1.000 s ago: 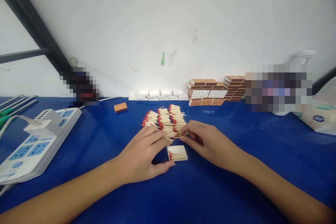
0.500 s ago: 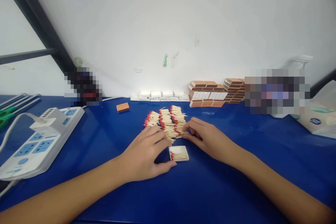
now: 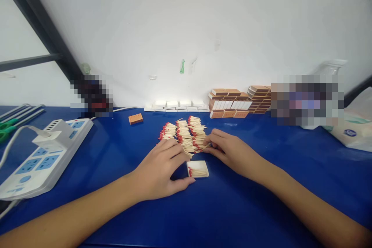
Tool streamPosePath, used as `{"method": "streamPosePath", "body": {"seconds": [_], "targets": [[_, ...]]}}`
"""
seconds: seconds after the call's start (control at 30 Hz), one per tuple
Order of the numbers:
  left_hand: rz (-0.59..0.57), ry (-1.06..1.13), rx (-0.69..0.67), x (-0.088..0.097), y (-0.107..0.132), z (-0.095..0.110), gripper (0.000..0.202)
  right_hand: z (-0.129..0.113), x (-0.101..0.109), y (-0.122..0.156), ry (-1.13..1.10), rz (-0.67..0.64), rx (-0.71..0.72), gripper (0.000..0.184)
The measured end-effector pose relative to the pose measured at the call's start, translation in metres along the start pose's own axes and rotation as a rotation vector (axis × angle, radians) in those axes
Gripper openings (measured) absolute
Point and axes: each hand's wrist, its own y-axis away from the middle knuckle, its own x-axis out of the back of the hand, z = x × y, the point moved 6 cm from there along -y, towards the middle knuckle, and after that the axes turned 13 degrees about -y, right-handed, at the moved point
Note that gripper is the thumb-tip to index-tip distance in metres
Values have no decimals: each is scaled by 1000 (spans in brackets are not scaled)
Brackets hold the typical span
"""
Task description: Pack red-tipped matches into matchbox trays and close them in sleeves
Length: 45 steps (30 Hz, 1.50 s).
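My left hand (image 3: 164, 168) rests on the blue table around the left end of a small white matchbox tray (image 3: 200, 164), thumb at its near corner and fingers at the far one. Several red-headed matches (image 3: 199, 171) lie in the tray, heads to the left. Just behind, loose matches (image 3: 181, 131) are heaped in three rough columns. At the heap's near right edge, my right hand (image 3: 231, 149) pinches a match (image 3: 205, 147) between thumb and forefinger. How many matches this pinch holds is hard to tell.
Along the wall stand white trays (image 3: 177, 106) and stacked brown matchboxes (image 3: 229, 104). One matchbox (image 3: 135, 118) lies alone left of the heap. A white power strip (image 3: 49, 159) with a cable occupies the left side; a tissue pack (image 3: 353, 128) sits at right.
My right hand has shifted slightly, and a match now shows in its fingertips, tilted over the heap's edge. My left hand and the tray have stayed in place.
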Motion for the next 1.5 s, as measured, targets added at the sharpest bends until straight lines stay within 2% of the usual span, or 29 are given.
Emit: {"method": "streamPosePath", "body": {"seconds": [0.83,1.1,1.33,1.5], "targets": [[30,-11,5,4,-2,0,32,1,11,3,44,44,52,22],[45,-33,48,6,-2,-3,30,-10,19,5,-121,103,76,19],[80,-66,69,6,-3,-4,26,-34,4,6,-334,21,37,18],[84,-67,67,6,-3,-3,26,-41,-8,8,-312,-42,46,15]]}}
